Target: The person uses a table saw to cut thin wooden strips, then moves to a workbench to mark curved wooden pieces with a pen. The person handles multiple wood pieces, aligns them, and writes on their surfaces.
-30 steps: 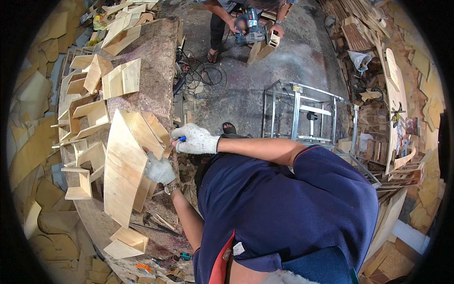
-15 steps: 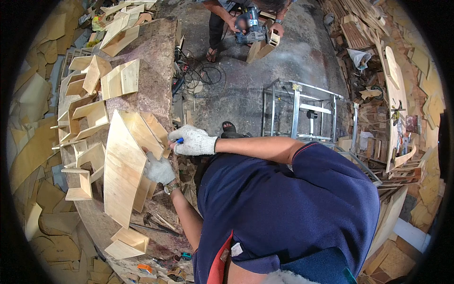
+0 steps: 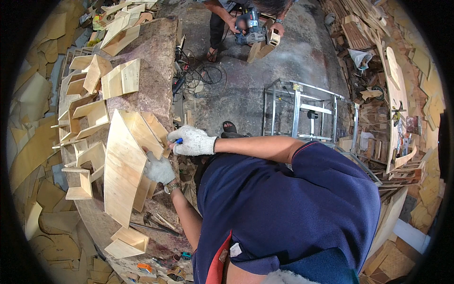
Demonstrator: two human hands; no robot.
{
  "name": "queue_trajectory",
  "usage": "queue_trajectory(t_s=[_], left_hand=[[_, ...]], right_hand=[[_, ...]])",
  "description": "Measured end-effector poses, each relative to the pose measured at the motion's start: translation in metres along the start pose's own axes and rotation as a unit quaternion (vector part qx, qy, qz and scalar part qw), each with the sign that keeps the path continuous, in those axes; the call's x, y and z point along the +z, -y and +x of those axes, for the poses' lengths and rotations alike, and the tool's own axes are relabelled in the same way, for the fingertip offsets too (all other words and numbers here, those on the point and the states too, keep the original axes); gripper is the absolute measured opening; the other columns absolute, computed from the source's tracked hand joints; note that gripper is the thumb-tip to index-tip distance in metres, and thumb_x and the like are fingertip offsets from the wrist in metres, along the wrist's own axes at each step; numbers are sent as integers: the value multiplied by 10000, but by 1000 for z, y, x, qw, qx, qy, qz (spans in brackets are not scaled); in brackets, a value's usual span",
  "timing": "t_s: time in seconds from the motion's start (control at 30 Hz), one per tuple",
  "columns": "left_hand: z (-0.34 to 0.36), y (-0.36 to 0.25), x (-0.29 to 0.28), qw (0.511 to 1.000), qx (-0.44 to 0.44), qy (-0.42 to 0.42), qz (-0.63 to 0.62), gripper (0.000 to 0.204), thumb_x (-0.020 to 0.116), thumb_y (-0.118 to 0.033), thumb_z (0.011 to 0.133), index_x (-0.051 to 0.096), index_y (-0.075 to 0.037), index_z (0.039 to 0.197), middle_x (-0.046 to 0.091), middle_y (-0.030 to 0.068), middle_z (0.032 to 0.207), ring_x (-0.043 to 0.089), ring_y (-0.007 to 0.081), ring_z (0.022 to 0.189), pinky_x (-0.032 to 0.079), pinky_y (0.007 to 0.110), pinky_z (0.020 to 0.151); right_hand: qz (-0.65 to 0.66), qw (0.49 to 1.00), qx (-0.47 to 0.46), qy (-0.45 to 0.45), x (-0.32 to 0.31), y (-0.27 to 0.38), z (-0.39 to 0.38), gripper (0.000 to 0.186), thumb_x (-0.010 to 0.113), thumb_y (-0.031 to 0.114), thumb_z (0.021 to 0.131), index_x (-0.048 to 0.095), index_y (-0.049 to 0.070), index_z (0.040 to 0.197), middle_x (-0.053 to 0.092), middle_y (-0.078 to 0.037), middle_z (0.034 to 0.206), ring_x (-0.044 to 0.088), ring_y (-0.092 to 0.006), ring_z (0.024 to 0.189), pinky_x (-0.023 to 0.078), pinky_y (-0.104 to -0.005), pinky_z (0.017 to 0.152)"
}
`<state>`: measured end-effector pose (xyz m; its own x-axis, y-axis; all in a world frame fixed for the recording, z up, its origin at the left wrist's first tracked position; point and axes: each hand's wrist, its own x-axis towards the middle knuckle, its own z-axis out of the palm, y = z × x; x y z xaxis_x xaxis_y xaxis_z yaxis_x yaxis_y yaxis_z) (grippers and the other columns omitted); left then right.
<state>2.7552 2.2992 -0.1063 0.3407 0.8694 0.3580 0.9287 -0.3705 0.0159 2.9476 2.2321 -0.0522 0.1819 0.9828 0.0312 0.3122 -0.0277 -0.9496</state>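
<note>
A plywood assembly (image 3: 124,169) with angled panels lies on the workbench (image 3: 156,61) to my left. My left hand (image 3: 159,169), in a white knit glove, grips the inner edge of this assembly, fingers reaching around a panel. My right hand (image 3: 194,140), also gloved, is closed on a small blue pen-like object (image 3: 179,140) at the assembly's right edge; its tip is hidden. Several smaller plywood pieces (image 3: 87,113) stand along the bench beside the assembly.
A co-worker's hands (image 3: 231,24) hold a power tool (image 3: 250,33) at the top. An aluminium frame or ladder (image 3: 297,113) stands right, tangled cables (image 3: 203,75) lie on the floor, and a hammer (image 3: 151,222) rests near my left arm. Plywood offcuts (image 3: 33,104) are piled at the sides.
My right hand has edged slightly left since a second ago. My left hand stays on the assembly, and the co-worker has barely moved.
</note>
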Motion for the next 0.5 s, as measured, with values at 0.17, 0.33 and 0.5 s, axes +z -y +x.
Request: queue_trajectory(t_s=[0.17, 0.33, 0.5], left_hand=[[0, -2, -1, 1000, -8, -9, -7, 575, 731, -236, 775, 606, -136, 1328, 681, 208, 1016, 639, 426, 903, 502, 539, 739], [2, -3, -3, 1000, -9, -1, -7, 552, 724, -227, 780, 619, -124, 1311, 681, 213, 1001, 639, 429, 894, 498, 543, 745], [2, -2, -1, 1000, 0, -20, -7, 548, 724, -214, 773, 625, -117, 1303, 681, 217, 1011, 636, 431, 911, 494, 547, 768]], right_hand=[[5, 1000, 9, 8, -4, 6, -1, 235, 616, 276, 871, 659, 45, 862, 642, -226, 774, 638, -429, 790, 492, -498, 699], [2, 1000, 14, 26, -7, 5, 0, 226, 628, 262, 878, 667, 43, 920, 664, -214, 811, 660, -403, 803, 506, -471, 708], [-35, 996, 53, 61, -8, 2, 2, 265, 655, 246, 881, 691, 38, 1041, 726, -178, 923, 716, -330, 870, 548, -410, 766]])
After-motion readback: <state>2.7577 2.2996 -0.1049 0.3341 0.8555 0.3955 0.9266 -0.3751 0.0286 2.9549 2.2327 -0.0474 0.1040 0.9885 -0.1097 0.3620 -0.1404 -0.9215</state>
